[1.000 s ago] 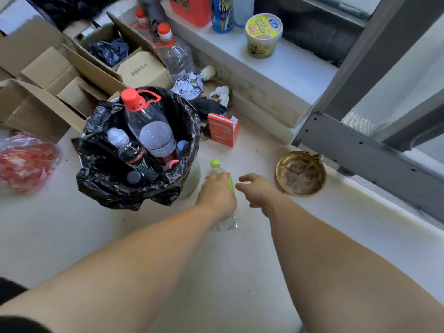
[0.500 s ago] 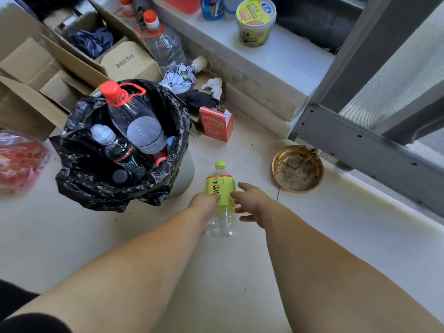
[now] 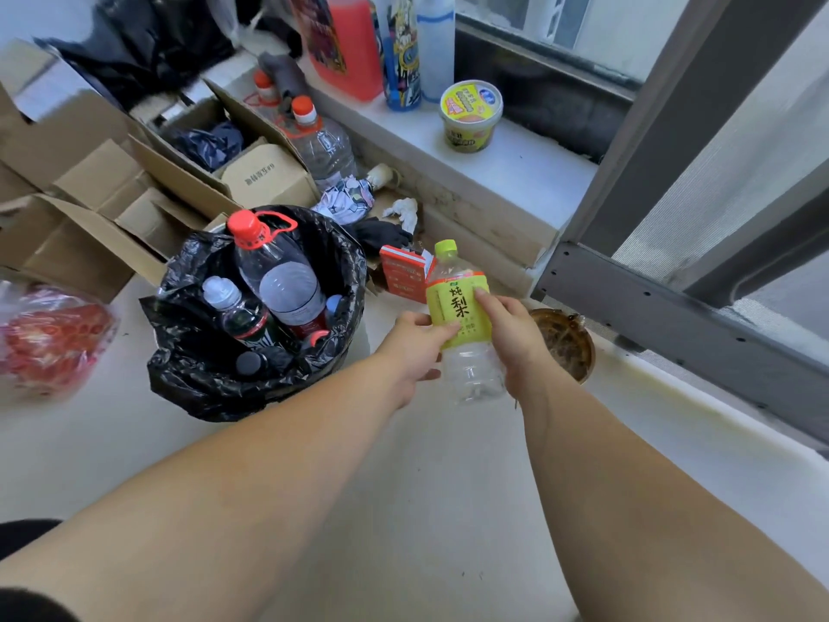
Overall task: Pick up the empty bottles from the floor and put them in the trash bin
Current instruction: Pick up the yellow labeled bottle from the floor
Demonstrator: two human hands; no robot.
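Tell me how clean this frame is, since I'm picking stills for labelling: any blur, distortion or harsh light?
Head view: wide-angle bending bows the window frame and stretches the forearms; the green-label bottle, held by left hand and right hand, is sharp enough to read; light is soft daylight without hard shadows; the red bag at the edge is smeared.

Open cardboard boxes (image 3: 103, 204) crowd the upper left of the frame. At the left edge lies a red plastic bag (image 3: 49, 338). On the windowsill (image 3: 529, 172) at upper centre stands a yellow instant noodle cup (image 3: 470, 116), beside a red jug (image 3: 345, 42). A small red carton (image 3: 402, 273) sits at centre, and a round brass dish (image 3: 567, 343) at centre right.
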